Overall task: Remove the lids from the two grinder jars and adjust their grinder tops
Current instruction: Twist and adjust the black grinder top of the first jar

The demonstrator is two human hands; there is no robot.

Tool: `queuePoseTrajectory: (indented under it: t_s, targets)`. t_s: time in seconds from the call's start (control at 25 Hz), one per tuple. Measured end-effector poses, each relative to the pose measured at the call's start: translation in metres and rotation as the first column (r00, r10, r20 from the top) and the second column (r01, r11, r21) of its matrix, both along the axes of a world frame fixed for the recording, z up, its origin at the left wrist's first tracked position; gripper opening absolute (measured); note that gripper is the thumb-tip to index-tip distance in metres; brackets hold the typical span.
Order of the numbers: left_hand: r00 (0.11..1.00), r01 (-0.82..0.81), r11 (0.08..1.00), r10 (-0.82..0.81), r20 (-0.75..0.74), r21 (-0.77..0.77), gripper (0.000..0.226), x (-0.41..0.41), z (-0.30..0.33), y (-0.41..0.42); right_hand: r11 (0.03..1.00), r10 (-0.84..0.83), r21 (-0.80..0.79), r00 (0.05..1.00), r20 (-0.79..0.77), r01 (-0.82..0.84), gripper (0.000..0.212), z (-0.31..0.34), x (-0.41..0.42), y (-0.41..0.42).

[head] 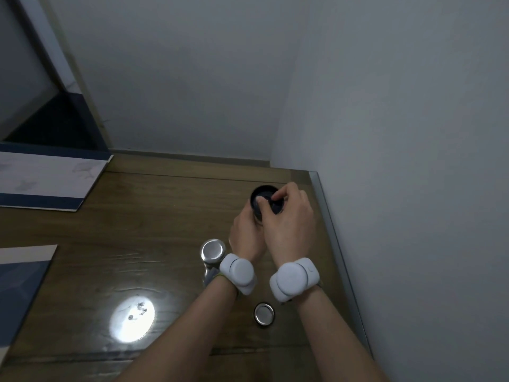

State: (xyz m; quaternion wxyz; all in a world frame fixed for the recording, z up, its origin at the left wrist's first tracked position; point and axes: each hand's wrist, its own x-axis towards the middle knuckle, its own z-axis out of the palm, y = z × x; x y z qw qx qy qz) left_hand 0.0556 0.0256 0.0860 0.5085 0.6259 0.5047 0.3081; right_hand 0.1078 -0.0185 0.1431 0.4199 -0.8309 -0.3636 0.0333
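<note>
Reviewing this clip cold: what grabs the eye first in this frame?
Both hands meet at the far right of the wooden table: the left hand grips a dark grinder jar while the right hand pinches its top. A silver-lidded jar stands just left of the wrists, and a loose lid lies between the forearms.

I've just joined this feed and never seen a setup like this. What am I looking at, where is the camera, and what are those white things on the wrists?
No robot here: a person works with bare hands, and the single camera sits on their head, looking down at a wooden table in a room corner. The white pods are bands strapped on both wrists; what they do cannot be told. The left hand grips the body of a dark grinder jar while the right hand pinches its top. Its lid seems to be the silver one lying near the right forearm. A second jar, silver lid on, stands beside the left wrist. Papers lie left.
</note>
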Motion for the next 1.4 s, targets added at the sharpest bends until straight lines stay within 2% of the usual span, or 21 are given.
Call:
queuePoseTrajectory:
  t_s: [0.12, 0.2, 0.28, 0.32, 0.48, 0.8, 0.96, 1.08, 1.2, 1.4]
  targets:
    - [1.000, 0.005, 1.000, -0.004, 0.027, -0.023, 0.077, -0.001, 0.002, -0.001, 1.000, -0.006, -0.025, 0.999, 0.048, 0.008, 0.026, -0.003, -0.003, 0.000]
    - [1.000, 0.015, 1.000, -0.015, -0.007, -0.011, 0.057, -0.002, 0.001, 0.002, 0.997, 0.040, -0.075, 0.992, 0.117, -0.032, 0.027, -0.002, 0.001, -0.001]
    - [0.999, 0.006, 1.000, -0.006, -0.051, 0.012, 0.032, -0.004, -0.002, 0.006, 0.981, 0.170, -0.126, 0.973, 0.156, -0.151, 0.027, 0.002, 0.012, -0.002]
    - [0.998, 0.012, 1.000, -0.011, -0.055, 0.011, 0.031, -0.004, -0.003, 0.009, 0.963, 0.247, -0.153, 0.956, 0.157, -0.223, 0.027, 0.006, 0.020, -0.002]
    - [0.997, 0.057, 0.998, -0.056, -0.056, 0.033, 0.053, -0.008, 0.001, 0.016, 0.861, 0.474, -0.297, 0.863, 0.173, -0.413, 0.026, 0.029, 0.047, 0.002]
    - [0.987, 0.151, 0.988, -0.149, -0.056, 0.039, 0.064, -0.007, -0.010, 0.027, 0.741, 0.626, -0.460, 0.751, 0.211, -0.489, 0.020, 0.054, 0.062, 0.009]
    - [0.980, 0.196, 0.979, -0.193, -0.045, 0.056, 0.062, -0.010, -0.017, 0.029, 0.736, 0.618, -0.452, 0.773, 0.145, -0.504, 0.017, 0.050, 0.062, 0.009]
    - [0.977, 0.212, 0.976, -0.209, -0.050, 0.059, 0.062, -0.011, -0.016, 0.022, 0.777, 0.560, -0.393, 0.825, 0.076, -0.492, 0.021, 0.039, 0.060, 0.003]
    - [0.975, 0.207, 0.978, -0.203, -0.092, 0.037, 0.065, -0.013, -0.006, 0.012, 0.831, 0.476, -0.349, 0.879, 0.040, -0.434, 0.022, 0.029, 0.056, -0.003]
    - [0.979, 0.164, 0.986, -0.163, -0.122, 0.001, 0.050, -0.014, 0.000, -0.003, 0.904, 0.316, -0.304, 0.949, 0.001, -0.301, 0.024, 0.015, 0.044, -0.010]
